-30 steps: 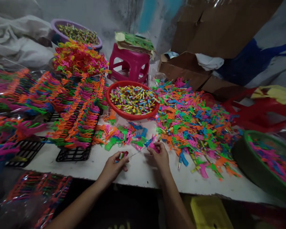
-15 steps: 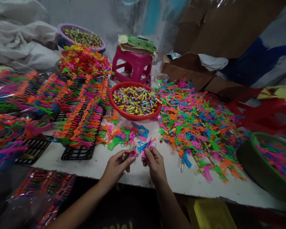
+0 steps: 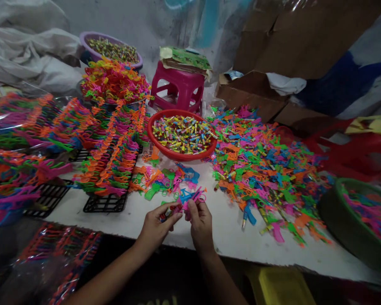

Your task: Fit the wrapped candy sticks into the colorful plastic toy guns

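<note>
A bowl of small tubes (image 3: 181, 135) sits on the table (image 3: 228, 237), behind both hands. A heap of plastic toys (image 3: 260, 165) lies right of it, racks of stacked toys (image 3: 111, 152) left, a stool (image 3: 178, 89) behind.

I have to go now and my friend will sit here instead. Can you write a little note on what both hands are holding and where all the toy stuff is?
Left hand: grip shut on a small wrapped candy tube.
Right hand: grip shut on a pink plastic toy gun, meeting the left hand.
Red round plastic bowl of candy tubes: behind the hands.
Loose heap of coloured plastic guns: to the right.
Done: rows of guns on black grid racks, left.
Left: the loose heap.
</note>
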`<action>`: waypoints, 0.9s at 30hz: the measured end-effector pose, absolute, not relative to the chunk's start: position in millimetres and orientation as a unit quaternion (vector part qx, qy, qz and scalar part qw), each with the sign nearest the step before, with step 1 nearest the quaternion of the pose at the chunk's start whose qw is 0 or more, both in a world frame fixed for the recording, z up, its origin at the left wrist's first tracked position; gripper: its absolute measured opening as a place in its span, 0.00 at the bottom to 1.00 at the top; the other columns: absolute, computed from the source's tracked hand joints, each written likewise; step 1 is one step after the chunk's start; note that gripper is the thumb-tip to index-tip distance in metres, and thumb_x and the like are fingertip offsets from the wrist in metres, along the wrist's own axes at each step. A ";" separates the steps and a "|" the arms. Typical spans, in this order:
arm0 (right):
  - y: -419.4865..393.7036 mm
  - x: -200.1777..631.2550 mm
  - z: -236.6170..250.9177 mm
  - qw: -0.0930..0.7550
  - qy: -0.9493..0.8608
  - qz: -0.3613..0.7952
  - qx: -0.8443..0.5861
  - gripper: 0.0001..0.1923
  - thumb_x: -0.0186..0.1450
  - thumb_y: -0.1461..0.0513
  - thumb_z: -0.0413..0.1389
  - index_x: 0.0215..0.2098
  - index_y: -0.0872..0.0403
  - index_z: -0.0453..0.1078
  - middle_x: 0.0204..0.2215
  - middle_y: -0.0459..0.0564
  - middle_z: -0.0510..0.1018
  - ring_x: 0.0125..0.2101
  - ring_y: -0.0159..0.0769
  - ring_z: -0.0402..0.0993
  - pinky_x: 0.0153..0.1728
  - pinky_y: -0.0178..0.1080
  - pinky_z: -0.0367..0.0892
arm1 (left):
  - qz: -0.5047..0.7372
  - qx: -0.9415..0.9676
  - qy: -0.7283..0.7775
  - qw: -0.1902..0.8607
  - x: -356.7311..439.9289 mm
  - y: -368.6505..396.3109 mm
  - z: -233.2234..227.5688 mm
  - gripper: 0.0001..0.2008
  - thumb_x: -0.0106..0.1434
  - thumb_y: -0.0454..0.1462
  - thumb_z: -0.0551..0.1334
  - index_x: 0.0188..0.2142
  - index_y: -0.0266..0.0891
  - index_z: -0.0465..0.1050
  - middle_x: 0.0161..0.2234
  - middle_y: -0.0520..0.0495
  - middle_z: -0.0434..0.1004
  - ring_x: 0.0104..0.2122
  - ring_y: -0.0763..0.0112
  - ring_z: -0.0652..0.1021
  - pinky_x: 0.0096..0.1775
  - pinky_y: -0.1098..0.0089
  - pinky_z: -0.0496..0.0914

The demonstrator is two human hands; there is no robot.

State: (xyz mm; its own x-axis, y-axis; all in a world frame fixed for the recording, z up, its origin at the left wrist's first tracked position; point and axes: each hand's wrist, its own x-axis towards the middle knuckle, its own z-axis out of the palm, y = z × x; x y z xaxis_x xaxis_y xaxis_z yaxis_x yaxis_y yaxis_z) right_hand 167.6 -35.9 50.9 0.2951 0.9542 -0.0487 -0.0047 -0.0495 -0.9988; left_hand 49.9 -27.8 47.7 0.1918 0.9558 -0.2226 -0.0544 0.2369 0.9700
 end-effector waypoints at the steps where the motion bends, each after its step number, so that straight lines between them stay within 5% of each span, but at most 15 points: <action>1: -36.0 167.8 51.4 0.557 -0.409 0.425 -0.585 0.15 0.60 0.52 0.50 0.24 0.54 0.60 0.18 0.41 0.61 0.19 0.27 0.58 0.21 0.31 0.58 | 0.405 0.462 0.479 0.628 49.5 -27.6 47.6 0.17 0.51 0.43 0.63 0.38 0.35 0.73 0.22 0.51 0.71 0.17 0.78 0.66 0.21 0.76 0.62; 6: -39.5 166.1 48.7 0.555 -0.424 0.412 -0.585 0.14 0.60 0.52 0.49 0.25 0.53 0.60 0.18 0.41 0.62 0.21 0.28 0.59 0.23 0.32 0.59 | 0.365 0.458 0.454 0.672 48.2 -29.6 47.2 0.18 0.54 0.46 0.59 0.37 0.34 0.73 0.25 0.47 0.73 0.14 0.80 0.65 0.17 0.77 0.59; 14: -31.1 180.0 40.9 0.515 -0.460 0.386 -0.612 0.15 0.60 0.51 0.49 0.25 0.54 0.62 0.20 0.42 0.64 0.22 0.29 0.60 0.24 0.32 0.59 | 0.327 0.567 0.459 0.602 50.0 -28.6 43.0 0.17 0.55 0.43 0.59 0.41 0.38 0.73 0.24 0.49 0.74 0.16 0.77 0.70 0.22 0.75 0.64; 18: 9.2 264.9 53.6 0.536 -0.404 0.165 -0.723 0.19 0.59 0.49 0.47 0.36 0.56 0.66 0.26 0.48 0.70 0.27 0.34 0.64 0.30 0.37 0.60 | 0.368 0.410 0.509 0.661 45.5 -18.1 30.4 0.21 0.53 0.46 0.58 0.44 0.37 0.67 0.26 0.50 0.74 0.13 0.80 0.69 0.15 0.78 0.58; 22: 44.7 313.7 44.9 0.425 -0.433 -0.070 -0.792 0.20 0.59 0.59 0.48 0.46 0.63 0.65 0.41 0.62 0.69 0.44 0.46 0.62 0.44 0.46 0.56 | 0.381 0.261 0.521 0.718 42.8 -13.0 24.3 0.17 0.53 0.46 0.57 0.38 0.39 0.62 0.25 0.53 0.72 0.10 0.82 0.66 0.10 0.81 0.44; 27: 60.6 265.7 6.6 0.177 -0.753 0.091 -0.627 0.22 0.55 0.70 0.47 0.47 0.53 0.67 0.50 0.54 0.66 0.50 0.41 0.58 0.49 0.42 0.53 | 0.346 0.277 0.485 0.753 44.6 -14.8 22.7 0.17 0.50 0.47 0.61 0.33 0.37 0.63 0.25 0.52 0.71 0.14 0.80 0.71 0.10 0.81 0.46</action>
